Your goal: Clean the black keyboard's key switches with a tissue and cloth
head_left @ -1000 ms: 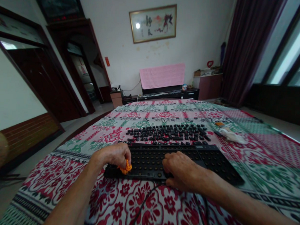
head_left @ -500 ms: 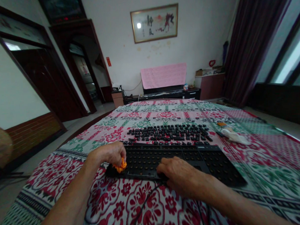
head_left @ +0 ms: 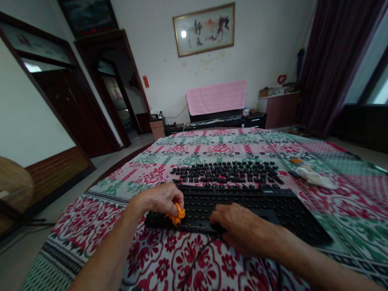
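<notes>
A black keyboard base (head_left: 272,206) with its keycaps removed lies on a floral tablecloth (head_left: 192,264). My left hand (head_left: 160,199) is closed around a small orange object (head_left: 177,215) and presses it on the keyboard's left end. My right hand (head_left: 239,226) rests with curled fingers on the keyboard's near edge, holding it down. Several loose black keycaps (head_left: 228,172) lie in rows just beyond the keyboard. A black cable (head_left: 193,268) runs from the keyboard toward me.
A white cloth (head_left: 316,177) and a small orange item (head_left: 296,161) lie on the table to the right. Beyond the table stand a low TV stand with a pink cover (head_left: 217,98), a dark doorway (head_left: 116,101) on the left and dark curtains (head_left: 334,60) on the right.
My left hand with the orange object has shifted slightly right along the keyboard's left end. The view has turned a little to the left. My right hand stays on the keyboard.
</notes>
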Demonstrator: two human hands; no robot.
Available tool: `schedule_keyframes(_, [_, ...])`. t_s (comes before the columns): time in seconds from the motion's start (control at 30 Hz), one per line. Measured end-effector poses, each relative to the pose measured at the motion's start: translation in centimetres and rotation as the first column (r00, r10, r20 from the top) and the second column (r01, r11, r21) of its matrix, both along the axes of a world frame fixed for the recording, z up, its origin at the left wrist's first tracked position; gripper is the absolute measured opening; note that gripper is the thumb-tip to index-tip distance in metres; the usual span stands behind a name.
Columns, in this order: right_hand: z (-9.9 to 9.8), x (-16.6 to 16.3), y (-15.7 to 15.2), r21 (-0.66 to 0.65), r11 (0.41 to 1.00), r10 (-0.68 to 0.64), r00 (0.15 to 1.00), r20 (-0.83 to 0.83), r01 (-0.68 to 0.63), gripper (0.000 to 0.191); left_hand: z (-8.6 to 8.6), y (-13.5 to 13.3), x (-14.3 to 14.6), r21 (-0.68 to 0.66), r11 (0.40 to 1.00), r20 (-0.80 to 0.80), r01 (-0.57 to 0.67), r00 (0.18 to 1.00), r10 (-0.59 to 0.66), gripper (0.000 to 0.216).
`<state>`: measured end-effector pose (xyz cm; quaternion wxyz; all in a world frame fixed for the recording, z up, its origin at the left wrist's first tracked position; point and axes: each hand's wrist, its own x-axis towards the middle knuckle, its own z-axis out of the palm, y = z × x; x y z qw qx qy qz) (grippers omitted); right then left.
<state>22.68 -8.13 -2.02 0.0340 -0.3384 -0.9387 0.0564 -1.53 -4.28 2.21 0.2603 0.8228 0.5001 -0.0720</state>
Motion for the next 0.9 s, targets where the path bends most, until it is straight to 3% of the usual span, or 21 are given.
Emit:
schedule_keyframes(0.13, [-0.3,0.1,0.1,0.006,1.0,-0.009,1.0,-0.009,0.009,0.024,-0.9,-0.4,0.8,0.051,0.998,-0.079,0.045,0.996,-0.041,0.027])
schedule_keyframes(0.5, [-0.2,0.0,0.0,-0.006,1.0,-0.003,0.998,-0.056,0.002,0.026,-0.4,-0.4,-4.6,-0.007,0.966,-0.154,-0.26,0.954,0.256,0.034])
schedule_keyframes(0.63, [-0.1,0.0,-0.1,0.002,1.0,-0.002,0.999,-0.042,0.002,0.026,-0.6,-0.2,-5.8,-0.017,0.963,-0.178,-0.268,0.949,0.261,0.033])
schedule_keyframes(0.8, [-0.3,0.2,0.1,-0.027,1.0,-0.001,0.999,-0.041,0.0,0.026,-0.4,0.3,-5.2,0.197,0.921,-0.246,-0.337,0.892,0.379,0.033])
schedule_keyframes(0.9, [-0.3,0.3,0.2,-0.046,0.999,0.013,0.998,-0.059,-0.015,0.027,-0.1,0.5,-4.5,0.277,0.909,-0.206,-0.311,0.905,0.372,0.032])
